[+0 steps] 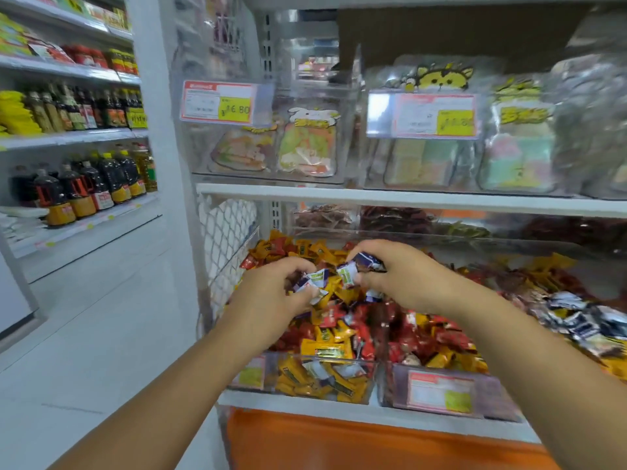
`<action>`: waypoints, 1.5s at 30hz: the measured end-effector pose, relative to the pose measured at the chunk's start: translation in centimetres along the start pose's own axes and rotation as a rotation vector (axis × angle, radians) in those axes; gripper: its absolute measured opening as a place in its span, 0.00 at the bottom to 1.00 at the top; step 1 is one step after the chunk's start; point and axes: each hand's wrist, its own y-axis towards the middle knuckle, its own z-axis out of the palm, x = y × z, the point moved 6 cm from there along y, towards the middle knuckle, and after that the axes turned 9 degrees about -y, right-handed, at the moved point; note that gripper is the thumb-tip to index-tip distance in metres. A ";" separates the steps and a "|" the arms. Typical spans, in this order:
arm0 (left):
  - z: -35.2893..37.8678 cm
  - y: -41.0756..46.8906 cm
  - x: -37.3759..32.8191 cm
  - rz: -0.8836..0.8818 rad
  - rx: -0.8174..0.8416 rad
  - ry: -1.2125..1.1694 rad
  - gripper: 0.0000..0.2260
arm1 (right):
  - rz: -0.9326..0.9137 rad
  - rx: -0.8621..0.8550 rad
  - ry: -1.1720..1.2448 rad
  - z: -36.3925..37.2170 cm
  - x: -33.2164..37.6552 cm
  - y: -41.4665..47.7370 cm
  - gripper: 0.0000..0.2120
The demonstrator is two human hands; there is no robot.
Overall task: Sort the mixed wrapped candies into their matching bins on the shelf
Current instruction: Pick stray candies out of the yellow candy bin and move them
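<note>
Left hand [271, 293] and right hand [403, 278] each hold a closed grip on white-purple candies [314, 279] above the yellow-red bin [322, 385]; pinch firmly, then carry them right to the matching pile [583, 320].

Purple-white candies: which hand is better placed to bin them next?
Right, probably. The right hand grips purple-white candies and sits nearer the matching pile at right; the left hand, also holding some, is farther.
</note>
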 end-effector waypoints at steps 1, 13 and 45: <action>1.0 0.3 -1.0 0.022 0.004 -0.008 0.09 | 0.020 -0.018 0.006 -0.9 -1.0 -0.7 0.05; 17.7 5.1 -12.0 0.195 0.113 -0.125 0.09 | 0.454 -0.221 0.020 -8.7 -18.9 -12.5 0.06; 2.0 1.3 -2.3 0.059 0.218 0.239 0.16 | 0.051 -0.086 -0.120 -4.7 -4.7 -6.2 0.10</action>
